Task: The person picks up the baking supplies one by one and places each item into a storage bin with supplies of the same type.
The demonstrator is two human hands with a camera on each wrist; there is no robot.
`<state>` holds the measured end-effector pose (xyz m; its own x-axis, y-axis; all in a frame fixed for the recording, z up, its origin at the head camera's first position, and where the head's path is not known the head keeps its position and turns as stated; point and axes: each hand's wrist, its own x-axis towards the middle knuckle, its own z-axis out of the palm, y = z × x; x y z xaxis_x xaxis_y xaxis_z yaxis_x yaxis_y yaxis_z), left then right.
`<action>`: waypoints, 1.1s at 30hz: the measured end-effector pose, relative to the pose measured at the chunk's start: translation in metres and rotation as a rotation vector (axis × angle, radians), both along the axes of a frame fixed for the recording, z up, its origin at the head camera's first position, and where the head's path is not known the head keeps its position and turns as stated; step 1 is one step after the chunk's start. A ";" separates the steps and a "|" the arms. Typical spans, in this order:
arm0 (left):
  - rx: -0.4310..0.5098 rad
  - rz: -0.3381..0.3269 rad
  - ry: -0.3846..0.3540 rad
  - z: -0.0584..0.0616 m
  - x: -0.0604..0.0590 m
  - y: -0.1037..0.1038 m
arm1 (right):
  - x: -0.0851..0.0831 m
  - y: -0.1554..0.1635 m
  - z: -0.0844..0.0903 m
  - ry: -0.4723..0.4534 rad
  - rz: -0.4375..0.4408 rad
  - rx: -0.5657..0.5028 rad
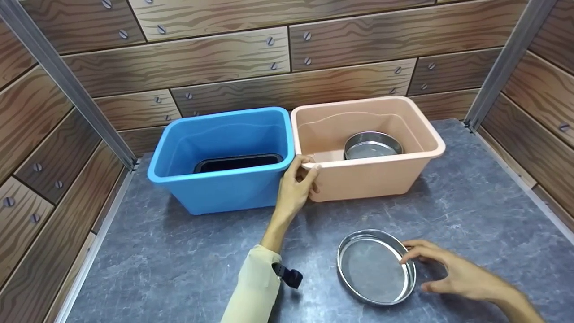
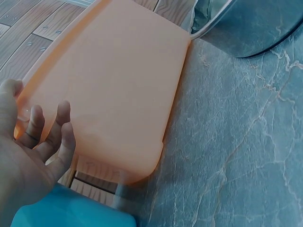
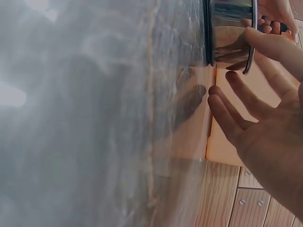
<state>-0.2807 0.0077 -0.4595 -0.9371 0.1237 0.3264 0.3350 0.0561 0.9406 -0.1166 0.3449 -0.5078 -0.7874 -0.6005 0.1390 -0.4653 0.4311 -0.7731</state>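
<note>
My left hand (image 1: 293,188) is at the near left corner of a peach plastic bin (image 1: 367,179), pinching its rim; in the left wrist view the other fingers (image 2: 64,137) are loosely bent in front of the bin's wall. A round metal sieve (image 1: 376,269) with a shallow steel rim lies on the grey marbled table. On its right side my right hand (image 1: 453,273) reaches in with spread, relaxed fingers, one fingertip over the rim. In the right wrist view, that hand (image 3: 270,104) is not closed round the sieve (image 3: 232,33). Another round metal sieve (image 1: 372,144) sits inside the peach bin.
A blue plastic bin (image 1: 224,190) stands just left of the peach one, with a black object (image 1: 240,162) inside. Wood-patterned panels (image 1: 233,54) wall the back and sides. A black strap-like piece (image 1: 287,275) hangs at the left sleeve (image 1: 255,287).
</note>
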 end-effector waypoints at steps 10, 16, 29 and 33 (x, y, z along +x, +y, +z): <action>-0.017 -0.010 0.012 0.000 0.001 -0.001 | -0.003 0.001 -0.004 0.021 -0.049 -0.017; -0.018 -0.011 0.010 -0.001 0.001 -0.001 | -0.003 0.001 -0.006 0.051 -0.056 -0.023; -0.018 -0.013 0.009 0.001 0.000 -0.002 | -0.002 0.000 -0.004 0.040 -0.079 0.014; -0.021 -0.016 0.011 0.000 0.000 -0.002 | -0.002 0.000 -0.003 0.030 -0.075 0.005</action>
